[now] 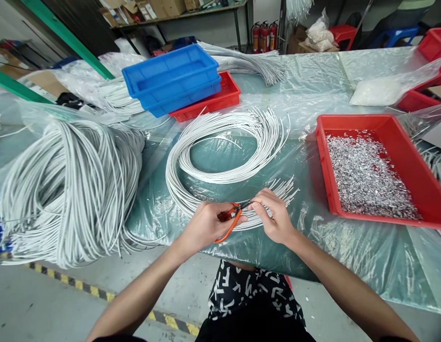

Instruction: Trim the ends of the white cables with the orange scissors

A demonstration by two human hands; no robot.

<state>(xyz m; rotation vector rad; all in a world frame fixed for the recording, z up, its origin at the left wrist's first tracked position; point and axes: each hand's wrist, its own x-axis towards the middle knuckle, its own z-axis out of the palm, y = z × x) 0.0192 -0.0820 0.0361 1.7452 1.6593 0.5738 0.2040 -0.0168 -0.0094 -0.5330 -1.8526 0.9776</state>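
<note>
My left hand [208,221] is closed around a small pair of pliers [229,232] with orange handles and dark jaws. The jaws point right, toward my right hand [273,216]. My right thumb and fingertips are pinched together at the jaw tips; what they hold is too small to make out. Beneath both hands lies a coil of white cables [175,178], its loose ends fanning out just beyond my right hand. A second run of cable ends spreads at the coil's upper right.
A large heap of white cables [74,190] hangs over the table's left edge. At the right, a red tray [323,166] holds many small shiny metal pieces [370,175]. Stacked blue bins [173,78] rest on a red bin [230,90] behind the coil. Plastic sheeting [348,256] covers the table.
</note>
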